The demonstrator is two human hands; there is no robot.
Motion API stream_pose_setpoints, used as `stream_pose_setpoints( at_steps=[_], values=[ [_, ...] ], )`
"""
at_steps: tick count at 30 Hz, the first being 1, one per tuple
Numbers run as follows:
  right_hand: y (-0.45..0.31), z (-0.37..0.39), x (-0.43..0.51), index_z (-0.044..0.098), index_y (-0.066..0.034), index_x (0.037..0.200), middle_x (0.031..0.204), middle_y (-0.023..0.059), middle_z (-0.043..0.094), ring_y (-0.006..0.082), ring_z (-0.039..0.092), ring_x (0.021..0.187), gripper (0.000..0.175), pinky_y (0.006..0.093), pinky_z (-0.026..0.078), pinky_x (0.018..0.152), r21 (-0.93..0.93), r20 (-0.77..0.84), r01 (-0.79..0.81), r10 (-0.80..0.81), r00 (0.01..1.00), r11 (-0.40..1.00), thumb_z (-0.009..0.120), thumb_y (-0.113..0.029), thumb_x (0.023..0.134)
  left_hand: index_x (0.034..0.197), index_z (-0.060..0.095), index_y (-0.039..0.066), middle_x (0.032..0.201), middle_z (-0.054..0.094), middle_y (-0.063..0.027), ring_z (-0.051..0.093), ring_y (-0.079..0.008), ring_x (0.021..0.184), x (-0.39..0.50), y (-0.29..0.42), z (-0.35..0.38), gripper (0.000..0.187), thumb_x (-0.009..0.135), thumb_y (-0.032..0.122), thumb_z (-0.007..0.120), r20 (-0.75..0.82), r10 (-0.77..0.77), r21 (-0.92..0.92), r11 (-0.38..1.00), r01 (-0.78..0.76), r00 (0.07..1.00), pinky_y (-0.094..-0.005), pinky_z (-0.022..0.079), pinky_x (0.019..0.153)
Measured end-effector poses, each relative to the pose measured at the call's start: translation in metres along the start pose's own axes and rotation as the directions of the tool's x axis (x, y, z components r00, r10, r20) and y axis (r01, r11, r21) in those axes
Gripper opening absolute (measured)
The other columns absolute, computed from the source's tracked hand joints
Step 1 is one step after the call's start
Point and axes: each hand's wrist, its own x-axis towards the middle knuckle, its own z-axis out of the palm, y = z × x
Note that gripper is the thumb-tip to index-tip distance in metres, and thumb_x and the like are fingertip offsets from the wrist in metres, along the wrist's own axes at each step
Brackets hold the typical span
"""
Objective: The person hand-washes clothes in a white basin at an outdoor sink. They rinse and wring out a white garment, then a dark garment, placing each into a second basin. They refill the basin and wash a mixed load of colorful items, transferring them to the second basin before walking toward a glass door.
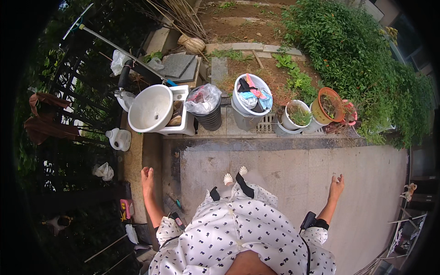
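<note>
My left hand (147,177) is held out over the edge of a stone ledge, its fingers partly curled with nothing in them. On the other side my right hand (337,185) hovers over the pale paving, loosely curled and holding nothing. Before me stands a white round basin (150,109) on a white sink unit (188,120). Beside it is a dark ribbed bin (208,118) topped with clear plastic bags (203,98). Farther right, a white bucket (237,88) holds cloths in black, pink and blue.
Flowerpots, one orange (329,106), line the bed's edge by leafy bushes (347,51). A white plastic jug (119,139) sits on the ledge. A long-handled squeegee (120,51) leans at the upper left. A drying rack (407,233) stands at the right, near a small dog (409,191).
</note>
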Motion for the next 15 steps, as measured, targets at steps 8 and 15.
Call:
stream_pose_setpoints(
  at_steps=[8,15],
  values=[
    [0.033,0.0,0.02,0.049,0.0016,0.129,0.115,0.0222,0.06,0.0296,0.06,0.093,0.051,0.0385,0.048,0.081,-0.017,0.019,-0.057,0.057,0.998,0.998,0.064,-0.018,0.084,0.121,0.049,0.0,0.115,0.056,-0.0116,0.051,-0.0204,0.108,-0.019,0.045,0.036,0.041,0.093,0.029,0.056,0.073,0.019,0.005,1.0,-0.019,0.997,-0.0316,0.038,0.096],
    [0.009,0.036,0.126,0.052,0.002,0.126,0.114,0.0233,0.061,0.0295,0.061,0.093,0.049,0.0383,0.048,0.082,-0.064,0.177,0.117,-0.104,0.979,0.991,0.063,-0.02,0.084,0.121,0.049,-0.002,0.116,0.056,-0.0132,0.052,-0.0213,0.109,-0.051,0.068,0.079,0.043,0.092,0.029,0.055,-0.079,-0.052,0.011,0.999,0.053,0.996,-0.0322,0.04,0.094]
  ],
)
